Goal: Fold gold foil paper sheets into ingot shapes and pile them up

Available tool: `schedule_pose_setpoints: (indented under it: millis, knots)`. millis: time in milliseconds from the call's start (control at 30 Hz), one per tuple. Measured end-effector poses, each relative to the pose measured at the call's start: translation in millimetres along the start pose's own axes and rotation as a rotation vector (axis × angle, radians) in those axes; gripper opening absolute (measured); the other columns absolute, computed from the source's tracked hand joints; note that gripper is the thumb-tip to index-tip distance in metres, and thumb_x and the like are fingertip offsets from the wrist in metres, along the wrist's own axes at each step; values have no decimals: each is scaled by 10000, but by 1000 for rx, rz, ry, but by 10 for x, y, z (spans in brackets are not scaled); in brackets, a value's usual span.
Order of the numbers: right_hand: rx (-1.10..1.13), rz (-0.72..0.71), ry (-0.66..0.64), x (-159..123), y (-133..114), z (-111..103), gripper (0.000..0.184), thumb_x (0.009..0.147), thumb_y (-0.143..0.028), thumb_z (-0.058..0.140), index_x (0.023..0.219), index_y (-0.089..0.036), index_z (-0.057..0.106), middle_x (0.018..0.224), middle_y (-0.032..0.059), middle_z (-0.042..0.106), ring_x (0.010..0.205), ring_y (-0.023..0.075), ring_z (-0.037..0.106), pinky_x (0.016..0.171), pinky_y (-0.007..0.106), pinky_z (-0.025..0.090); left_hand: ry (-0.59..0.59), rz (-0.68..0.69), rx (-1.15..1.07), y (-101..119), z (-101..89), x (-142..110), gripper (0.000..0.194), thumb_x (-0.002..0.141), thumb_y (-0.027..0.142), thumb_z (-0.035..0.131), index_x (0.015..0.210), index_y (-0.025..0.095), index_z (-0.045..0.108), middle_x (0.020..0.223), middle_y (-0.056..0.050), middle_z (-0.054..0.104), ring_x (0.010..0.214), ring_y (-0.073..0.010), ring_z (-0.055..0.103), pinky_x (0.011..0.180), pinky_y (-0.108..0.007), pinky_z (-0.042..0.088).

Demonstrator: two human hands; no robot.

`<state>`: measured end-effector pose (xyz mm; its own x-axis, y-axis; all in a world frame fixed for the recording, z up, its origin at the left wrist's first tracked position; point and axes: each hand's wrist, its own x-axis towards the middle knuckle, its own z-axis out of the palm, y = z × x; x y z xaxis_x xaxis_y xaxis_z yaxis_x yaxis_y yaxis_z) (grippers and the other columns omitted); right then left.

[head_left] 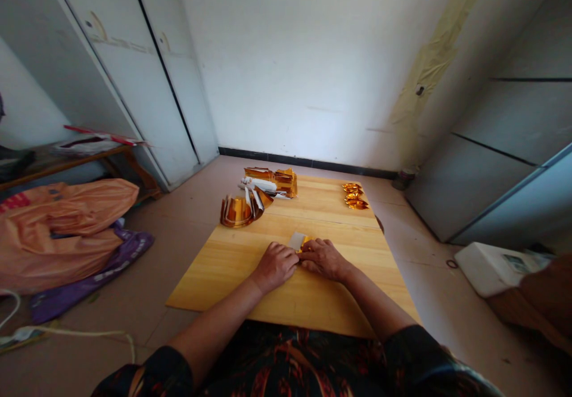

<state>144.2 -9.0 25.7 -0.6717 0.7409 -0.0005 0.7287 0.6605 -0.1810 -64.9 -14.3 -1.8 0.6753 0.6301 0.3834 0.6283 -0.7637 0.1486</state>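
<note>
A small sheet of gold foil paper, pale side up and partly folded to its gold side, lies on the wooden board between my two hands. My left hand has its fingers curled and pressed on the sheet's near left edge. On the right, my right hand bends over the gold part, fingers closed on it. The fingertips of both hands nearly meet and hide the sheet's near edge. Several folded gold paper ingots sit in a column at the board's far right.
Curled stacks of gold foil paper and a second bundle rest at the board's far left. Orange and purple bags lie on the floor to the left. A white foam box stands at the right.
</note>
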Motion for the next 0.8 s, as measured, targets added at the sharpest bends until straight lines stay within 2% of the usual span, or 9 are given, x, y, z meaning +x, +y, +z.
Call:
schedule_pose_setpoints:
  millis: [167, 333, 467, 567, 800]
  knots:
    - [38, -30, 59, -43, 20, 58, 395, 912, -504, 425, 1256, -345, 535, 1174, 51, 567, 1015, 194, 477, 885, 352, 313, 52, 29, 46, 10, 39, -14, 133, 880, 224, 488, 826, 193, 605, 897, -25, 658, 830, -154, 567, 783, -329, 350]
    - [118, -14, 183, -74, -27, 146, 237, 862, -390, 548, 1041, -263, 638, 1122, 41, 604, 985, 191, 489, 882, 346, 304, 92, 30, 53, 23, 46, -33, 157, 888, 202, 482, 783, 185, 597, 878, -16, 662, 824, -141, 577, 773, -316, 342]
    - [165, -39, 230, -87, -46, 205, 250, 808, -398, 616, 1007, -248, 630, 1106, 40, 611, 991, 203, 490, 888, 357, 299, 103, 7, 47, 36, 34, -39, 174, 902, 212, 478, 774, 187, 593, 861, 0, 669, 799, -128, 586, 749, -301, 342]
    - [182, -54, 269, -84, -31, 238, 221, 834, -324, 585, 1035, -241, 625, 1092, 48, 621, 970, 193, 507, 880, 344, 311, 104, -9, 26, 43, 24, -31, 169, 907, 205, 474, 786, 185, 591, 850, 4, 675, 795, -122, 595, 746, -293, 345]
    - [142, -3, 376, 2, -9, 353, 134, 891, -282, 543, 914, -246, 671, 996, 28, 659, 896, 155, 535, 831, 309, 310, 100, -54, -15, 41, 41, -35, 106, 879, 198, 514, 822, 190, 602, 875, -9, 689, 825, -138, 610, 766, -304, 356]
